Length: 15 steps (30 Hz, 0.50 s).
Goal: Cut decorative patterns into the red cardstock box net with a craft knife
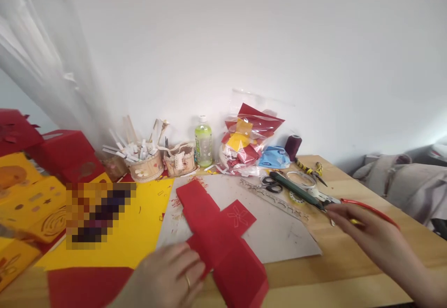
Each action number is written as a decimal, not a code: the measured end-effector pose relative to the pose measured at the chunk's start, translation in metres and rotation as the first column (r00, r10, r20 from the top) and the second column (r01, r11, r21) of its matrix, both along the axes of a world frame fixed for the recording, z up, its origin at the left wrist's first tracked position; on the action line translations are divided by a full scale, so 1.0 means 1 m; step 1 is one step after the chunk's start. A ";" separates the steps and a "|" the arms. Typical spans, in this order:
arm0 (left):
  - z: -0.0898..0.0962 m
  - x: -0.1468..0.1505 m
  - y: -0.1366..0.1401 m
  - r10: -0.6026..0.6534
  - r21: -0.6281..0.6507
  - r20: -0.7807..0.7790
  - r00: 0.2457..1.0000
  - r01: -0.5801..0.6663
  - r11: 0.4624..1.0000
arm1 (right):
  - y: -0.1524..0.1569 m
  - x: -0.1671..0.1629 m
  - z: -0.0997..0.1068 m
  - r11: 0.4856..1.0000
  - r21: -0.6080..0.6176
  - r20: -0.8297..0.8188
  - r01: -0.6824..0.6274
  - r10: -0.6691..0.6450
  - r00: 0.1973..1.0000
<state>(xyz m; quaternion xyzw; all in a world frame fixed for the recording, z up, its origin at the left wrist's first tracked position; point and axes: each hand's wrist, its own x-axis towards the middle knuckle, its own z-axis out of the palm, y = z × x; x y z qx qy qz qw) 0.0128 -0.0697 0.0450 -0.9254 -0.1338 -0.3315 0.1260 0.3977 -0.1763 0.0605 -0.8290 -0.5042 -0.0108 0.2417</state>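
Note:
On the grey-white board [286, 233] lies a red card cut-out [209, 224] shaped like an unfolded box, with a flower outline on its right flap. My left hand [171, 271], wearing a ring, is curled at the cut-out's lower left flap; its fingers are a little blurred. Over at the right, my right hand [366, 233] has its fingertips pinched together at the near end of a long dark green tool [296, 189]. What kind of tool it is, I cannot tell. Red-handled pliers [372, 210] lie partly behind that hand.
Black scissors [272, 184], a clear ruler [274, 200] and tape rolls [301, 178] lie near the tool. Along the wall stand wooden pots [146, 168], a green bottle [203, 143] and a scrap bag [244, 145]. Yellow card [146, 224] and decorated boxes [31, 201] occupy the left.

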 end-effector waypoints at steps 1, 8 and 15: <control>-0.008 0.004 -0.012 -0.009 0.078 0.046 0.999 0.005 0.997 | 0.010 0.005 0.007 0.999 -0.039 0.029 0.023 -0.022 0.999; -0.038 0.024 -0.033 0.078 0.263 0.088 0.993 -0.098 0.960 | 0.074 0.011 0.018 0.950 -0.312 0.252 0.014 0.068 0.965; -0.043 0.029 -0.038 0.109 0.256 -0.039 0.993 -0.095 0.962 | 0.104 0.014 -0.003 0.901 -0.434 0.339 -0.013 0.176 0.924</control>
